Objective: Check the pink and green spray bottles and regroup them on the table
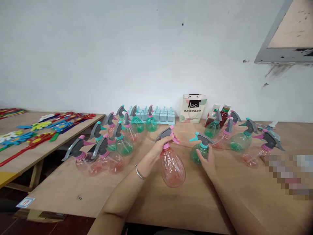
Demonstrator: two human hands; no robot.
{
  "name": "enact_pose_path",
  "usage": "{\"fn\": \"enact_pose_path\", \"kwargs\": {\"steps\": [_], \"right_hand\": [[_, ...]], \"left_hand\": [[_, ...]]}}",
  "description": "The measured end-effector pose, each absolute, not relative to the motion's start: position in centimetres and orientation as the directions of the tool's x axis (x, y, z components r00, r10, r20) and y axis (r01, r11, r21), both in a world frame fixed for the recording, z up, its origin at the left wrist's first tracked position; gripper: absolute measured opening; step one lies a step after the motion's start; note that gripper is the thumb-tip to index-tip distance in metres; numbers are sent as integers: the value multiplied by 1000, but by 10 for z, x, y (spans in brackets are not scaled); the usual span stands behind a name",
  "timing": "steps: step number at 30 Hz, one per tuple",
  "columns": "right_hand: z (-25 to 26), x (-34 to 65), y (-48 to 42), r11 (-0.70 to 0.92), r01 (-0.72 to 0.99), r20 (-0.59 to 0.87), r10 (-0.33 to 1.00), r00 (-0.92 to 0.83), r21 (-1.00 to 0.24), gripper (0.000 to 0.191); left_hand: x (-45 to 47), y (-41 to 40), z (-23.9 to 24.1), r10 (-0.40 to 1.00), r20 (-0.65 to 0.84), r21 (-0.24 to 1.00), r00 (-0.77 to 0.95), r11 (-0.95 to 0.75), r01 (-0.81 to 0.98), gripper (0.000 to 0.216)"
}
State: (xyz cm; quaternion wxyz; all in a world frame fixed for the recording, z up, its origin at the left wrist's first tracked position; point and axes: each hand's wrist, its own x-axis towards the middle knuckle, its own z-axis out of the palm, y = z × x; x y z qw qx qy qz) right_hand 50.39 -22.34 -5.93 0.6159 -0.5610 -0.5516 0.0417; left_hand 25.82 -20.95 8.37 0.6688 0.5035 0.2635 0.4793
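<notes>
Left hand (pixel 160 147) was closed around the neck of a pink translucent plastic spray bottle (pixel 172 168), fingers wrapped just under its grey trigger head (pixel 166 133); silver bracelet (pixel 139 172) on that wrist. The bottle's long axis ran tilted — head up at the hand, round body hanging below and to the hand's right, at or just above the pale wooden table (pixel 171 205); contact could not be told. Right hand (pixel 207 161) lay against the side of a green translucent plastic spray bottle (pixel 196 155), which stood upright just left of that palm. Its fingers were loosely curved; whether they gripped could not be told. The two bottles were near, not touching — pink at the left hand, green at the right. A cluster of spray bottles (pixel 107 153) stood left of the left hand, and a row of spray bottles (pixel 242 140) stood beyond the right hand.
</notes>
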Motion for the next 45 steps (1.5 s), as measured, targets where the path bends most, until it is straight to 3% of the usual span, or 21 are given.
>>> {"fn": "enact_pose_path", "kwargs": {"steps": [3,8,14,20,26,32,39,45], "right_hand": [[-59,504,-224,366,563,627,677,386,-741,48],[-59,501,-225,352,555,612,684,396,-753,49],[-59,500,-225,354,537,597,702,387,-765,49],[-59,501,-226,354,525,584,718,378,-774,49],[-59,498,-228,368,525,591,724,356,-767,48],[-60,496,-228,387,517,594,734,328,-763,46],[-59,496,-229,376,513,583,742,331,-771,47],[-61,496,-228,375,509,583,734,348,-775,49]], "left_hand": [[257,-205,80,896,128,914,426,60,-401,24],[259,-203,77,949,91,913,300,41,-406,30],[260,-201,78,890,138,915,435,53,-399,25],[262,-203,77,958,80,918,274,37,-396,32],[260,-199,76,923,64,930,379,83,-358,31],[262,-189,65,969,129,928,209,-44,-370,34],[260,-191,66,880,183,948,438,-41,-315,28],[265,-193,64,941,163,977,297,-111,-184,37]]}}
